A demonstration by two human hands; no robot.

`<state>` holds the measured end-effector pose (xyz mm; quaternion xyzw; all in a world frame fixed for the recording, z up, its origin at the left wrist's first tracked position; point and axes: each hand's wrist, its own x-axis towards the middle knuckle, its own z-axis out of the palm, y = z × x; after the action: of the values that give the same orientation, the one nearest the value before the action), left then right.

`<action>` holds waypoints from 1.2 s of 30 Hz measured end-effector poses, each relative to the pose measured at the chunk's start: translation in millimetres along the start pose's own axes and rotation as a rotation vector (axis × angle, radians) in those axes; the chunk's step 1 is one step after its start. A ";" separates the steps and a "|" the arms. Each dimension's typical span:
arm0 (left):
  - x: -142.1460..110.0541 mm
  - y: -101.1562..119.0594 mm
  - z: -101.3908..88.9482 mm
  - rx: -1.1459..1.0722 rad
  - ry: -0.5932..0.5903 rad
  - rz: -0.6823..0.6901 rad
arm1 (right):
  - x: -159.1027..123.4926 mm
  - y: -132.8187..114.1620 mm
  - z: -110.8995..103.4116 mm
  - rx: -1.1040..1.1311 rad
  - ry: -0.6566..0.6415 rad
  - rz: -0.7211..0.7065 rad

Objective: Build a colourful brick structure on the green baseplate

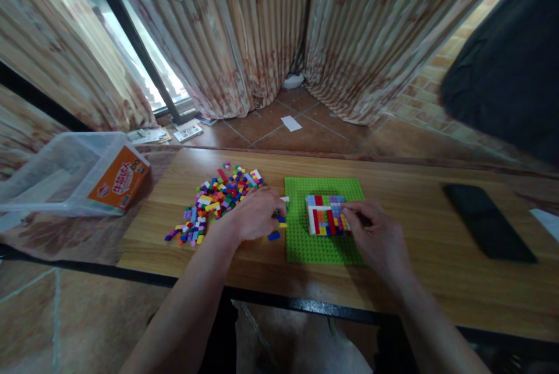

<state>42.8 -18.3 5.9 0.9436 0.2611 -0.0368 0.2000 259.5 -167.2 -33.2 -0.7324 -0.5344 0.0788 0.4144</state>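
Observation:
A green baseplate [323, 246] lies on the wooden table [414, 269] in front of me. On it stands a small multicoloured brick build [325, 215]. My right hand [375, 234] rests at the build's right side, its fingertips touching the build's right edge. My left hand [255, 214] lies just left of the plate at the edge of a pile of small coloured bricks [218, 196]. Its fingers are curled over some loose bricks [279, 219]; whether it grips one is hidden.
A clear plastic tub [65, 173] with an orange label stands at the table's left end. A black phone [487, 219] lies at the right. A white sheet edge [545, 219] shows far right. Curtains [262, 30] and a tiled floor lie beyond the table.

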 end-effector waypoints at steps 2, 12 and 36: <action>0.4 3.6 -0.7 0.013 -0.002 -0.012 | 0.0 0.3 0.5 0.007 -0.001 0.005; -1.0 -3.1 -2.2 -0.106 0.161 0.072 | -0.6 -3.5 2.2 0.053 0.044 -0.008; 8.7 42.2 46.0 -0.435 0.595 0.074 | 0.6 -6.5 18.5 0.172 -0.050 -0.030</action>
<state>73.3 -65.5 -22.7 0.8572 0.2754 0.3026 0.3127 244.7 -156.5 -40.4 -0.6840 -0.5466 0.1364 0.4633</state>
